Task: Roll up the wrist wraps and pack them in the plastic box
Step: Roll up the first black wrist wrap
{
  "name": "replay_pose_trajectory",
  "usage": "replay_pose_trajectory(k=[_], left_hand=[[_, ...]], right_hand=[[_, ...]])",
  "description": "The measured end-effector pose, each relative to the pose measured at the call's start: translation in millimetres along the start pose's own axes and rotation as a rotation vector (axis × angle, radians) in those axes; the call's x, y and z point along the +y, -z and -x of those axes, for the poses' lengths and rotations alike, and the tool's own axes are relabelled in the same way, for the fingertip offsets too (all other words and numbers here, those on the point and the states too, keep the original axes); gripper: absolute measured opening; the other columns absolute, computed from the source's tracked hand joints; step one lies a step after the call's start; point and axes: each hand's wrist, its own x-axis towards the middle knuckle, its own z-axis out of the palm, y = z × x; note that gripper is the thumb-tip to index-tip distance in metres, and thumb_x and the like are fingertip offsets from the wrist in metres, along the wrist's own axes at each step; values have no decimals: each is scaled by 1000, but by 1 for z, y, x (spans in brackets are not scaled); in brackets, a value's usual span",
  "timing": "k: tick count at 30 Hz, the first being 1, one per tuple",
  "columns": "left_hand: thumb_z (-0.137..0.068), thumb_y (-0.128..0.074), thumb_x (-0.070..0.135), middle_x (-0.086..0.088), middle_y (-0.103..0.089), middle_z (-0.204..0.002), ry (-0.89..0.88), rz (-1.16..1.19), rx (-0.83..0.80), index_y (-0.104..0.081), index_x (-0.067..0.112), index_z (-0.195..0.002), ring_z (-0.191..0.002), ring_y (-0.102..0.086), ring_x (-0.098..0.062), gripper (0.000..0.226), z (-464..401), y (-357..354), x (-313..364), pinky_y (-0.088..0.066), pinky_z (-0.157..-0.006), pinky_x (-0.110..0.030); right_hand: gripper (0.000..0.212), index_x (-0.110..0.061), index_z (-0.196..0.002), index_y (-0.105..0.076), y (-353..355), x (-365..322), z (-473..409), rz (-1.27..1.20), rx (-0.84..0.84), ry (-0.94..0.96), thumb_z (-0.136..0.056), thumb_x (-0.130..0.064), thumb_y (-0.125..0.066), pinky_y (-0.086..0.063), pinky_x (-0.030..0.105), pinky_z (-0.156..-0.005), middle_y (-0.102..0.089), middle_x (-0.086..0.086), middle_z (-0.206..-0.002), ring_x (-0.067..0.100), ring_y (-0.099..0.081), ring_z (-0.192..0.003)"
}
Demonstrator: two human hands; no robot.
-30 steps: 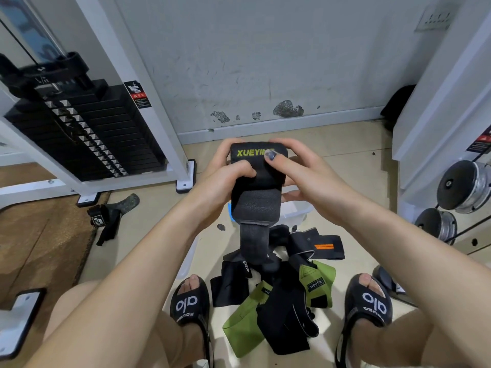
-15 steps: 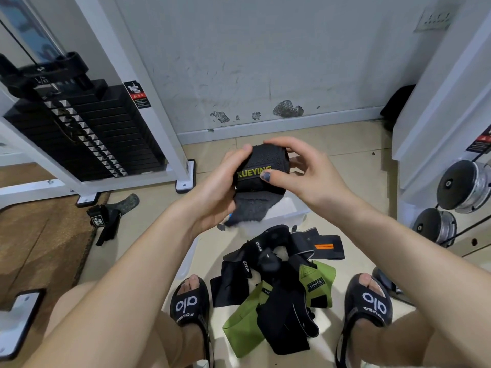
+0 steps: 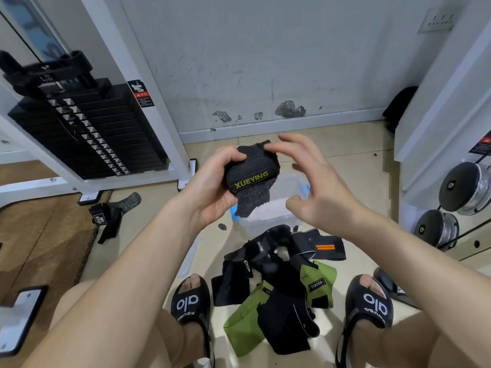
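My left hand (image 3: 210, 189) grips a rolled black wrist wrap (image 3: 251, 172) with yellow XUEYING lettering; a short grey tail hangs from its underside. Beside the roll, my right hand (image 3: 313, 187) hovers with fingers spread, its fingertips close to the roll's top edge. Below the hands the clear plastic box (image 3: 276, 216) with blue latches sits on the floor. A pile of loose black and green wraps (image 3: 279, 288) lies between my feet, in front of the box.
A weight stack machine (image 3: 87, 131) stands at left. One black wrap (image 3: 109, 219) lies apart on the floor by the brown mat. Dumbbells (image 3: 467, 187) sit on a rack at right. My slippered feet (image 3: 190, 301) flank the pile. The wall runs behind.
The hanging strap has been wound into a roll. My right hand has let go and opened beside it; my left hand keeps hold of the roll.
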Motion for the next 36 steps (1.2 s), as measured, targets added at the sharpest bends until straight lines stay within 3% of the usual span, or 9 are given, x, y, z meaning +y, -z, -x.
replay_pose_trajectory(k=[4,8,11,17,21,24,28,33,36], left_hand=[[-96,-47,13,-21,-66,-110,9,24,-29,-53,1,-137,-84,-70,-31,43,2,0,1,-61,-71,-44],[-94,-56,14,-21,-65,-121,30,-15,14,-46,6,-146,-90,-73,-32,54,1,2,-2,-62,-71,-43],[-96,-59,19,-20,-65,-133,24,-137,36,-53,12,-135,-111,-72,-37,40,2,0,-4,-64,-78,-43],[-99,-61,25,-9,-66,-108,-21,-389,0,-65,22,-111,-95,-68,-25,13,0,-3,-2,-59,-94,-46],[-100,-62,27,4,-69,-87,-73,-463,-19,-68,16,-120,-77,-64,-11,23,2,-9,-8,-51,-82,-34],[-99,-64,25,-4,-63,-86,-115,-431,-8,-67,11,-122,-82,-54,-20,27,2,-10,-9,-42,-85,-39],[-99,-64,18,4,-57,-66,-144,-388,-21,-67,11,-114,-57,-48,-11,16,5,-14,-11,-39,-76,-36],[-100,-63,22,-4,-68,-94,-158,-346,-12,-63,2,-127,-84,-64,-15,33,7,-20,-14,-50,-95,-42],[-101,-62,23,-11,-70,-105,-177,-326,6,-62,1,-126,-96,-65,-18,33,9,-24,-16,-51,-99,-46]], right_hand=[[48,-15,-125,-69,-12,8,5,363,61,316,-78,-8,-74,-38,50,-110,-42,14,-150,33,-41,-139],[9,-9,-99,-75,-15,12,1,366,145,372,-90,-13,-73,-42,45,-103,-57,15,-135,35,-52,-126],[10,-13,-101,-73,-11,10,1,243,128,253,-92,-10,-70,-38,26,-104,-57,4,-133,24,-52,-122],[10,-11,-87,-66,-7,0,-5,-25,145,61,-95,-17,-65,-43,26,-96,-61,-6,-118,17,-58,-111],[26,-10,-74,-56,-8,-5,-6,-102,166,-3,-98,-16,-63,-41,19,-84,-60,-9,-105,8,-56,-94],[29,-5,-73,-56,-15,-5,-6,-136,221,-49,-100,-13,-62,-39,17,-75,-61,-4,-103,4,-53,-85],[30,-3,-73,-53,-23,-4,-9,-59,336,-32,-99,-12,-64,-37,19,-70,-59,2,-99,9,-51,-80],[25,-8,-79,-51,-34,-10,-13,-80,428,-62,-101,-15,-62,-36,18,-72,-54,6,-97,14,-51,-85],[9,-18,-101,-52,-36,-13,-18,-156,452,-159,-101,-21,-61,-38,11,-82,-55,2,-107,6,-52,-98]])
